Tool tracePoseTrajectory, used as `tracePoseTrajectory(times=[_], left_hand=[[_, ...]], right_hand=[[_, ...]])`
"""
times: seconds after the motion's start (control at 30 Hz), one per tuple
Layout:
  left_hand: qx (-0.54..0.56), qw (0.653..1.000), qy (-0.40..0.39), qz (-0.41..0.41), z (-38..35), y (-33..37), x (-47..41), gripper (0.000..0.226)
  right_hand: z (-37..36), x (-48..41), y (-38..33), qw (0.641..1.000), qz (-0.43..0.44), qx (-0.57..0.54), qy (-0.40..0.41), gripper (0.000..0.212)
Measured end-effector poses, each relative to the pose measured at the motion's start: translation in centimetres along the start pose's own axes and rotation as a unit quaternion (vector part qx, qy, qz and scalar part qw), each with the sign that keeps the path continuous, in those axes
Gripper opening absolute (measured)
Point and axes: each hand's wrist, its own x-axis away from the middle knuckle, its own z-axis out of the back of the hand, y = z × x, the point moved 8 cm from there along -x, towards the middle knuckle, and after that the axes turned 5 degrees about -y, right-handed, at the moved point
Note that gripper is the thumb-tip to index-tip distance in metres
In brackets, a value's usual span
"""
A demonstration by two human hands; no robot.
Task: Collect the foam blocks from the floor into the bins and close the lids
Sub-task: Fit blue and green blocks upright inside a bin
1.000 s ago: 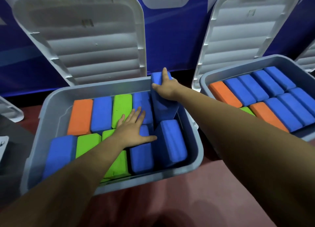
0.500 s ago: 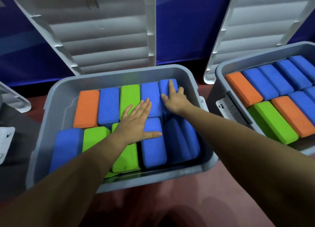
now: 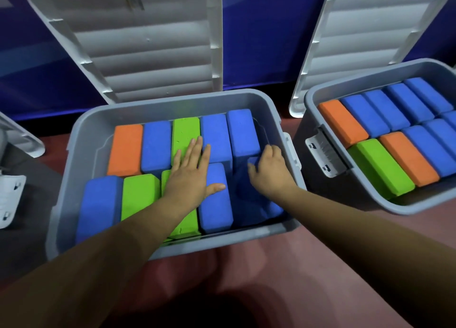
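Reddish floor (image 3: 246,266), carrying our grey plastic bin (image 3: 64,179): nearly packed with coloured foam blocks (image 3: 158,145). Left hand (image 3: 190,177): spread flat on them. Right hand (image 3: 270,174): curled round tilted blue foam block (image 3: 251,204), unseated. Ribbed white lid (image 3: 148,44): upright; we judge closing remains.

Bare forearms reaching far from the near edge, left hand (image 3: 190,179) flat, palm down, fingers spread, thumb out right, right hand (image 3: 270,176) knuckles up, fingers and thumb curled over block (image 3: 249,199)
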Motion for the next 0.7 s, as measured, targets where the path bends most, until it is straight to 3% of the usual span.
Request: tracePoseTrajectory(times=[0.07,0.13,0.2,0.3,0.53,0.7], left_hand=[[0.025,0.999,-0.025,0.037,-0.6,0.0,1.6,0.11],[0.033,0.996,-0.069,0.053,-2.1,-0.6,2.6,0.121],[0.032,0.996,-0.066,0.046,-2.8,-1.0,2.8,0.134],[0.022,0.997,-0.063,0.042,-3.0,-1.1,2.6,0.133],[0.042,0.997,-0.062,0.029,-2.5,-0.9,2.8,0.121],[0.077,0.995,-0.062,0.016,-2.2,-1.1,2.7,0.114]], right_hand=[[-0.9,1.9,0.2,0.999,-0.037,0.007,-0.035,0.049],[-1.6,2.8,-0.1,0.997,-0.053,-0.014,-0.059,0.053],[-3.1,3.0,-1.1,0.996,-0.03,-0.005,-0.087,0.068],[-5.9,3.3,-1.5,0.99,-0.032,0.028,-0.132,0.089],[-5.3,3.8,-1.6,0.992,-0.038,0.062,-0.105,0.086],[-5.0,3.3,-1.0,0.993,-0.056,0.023,-0.099,0.083]])
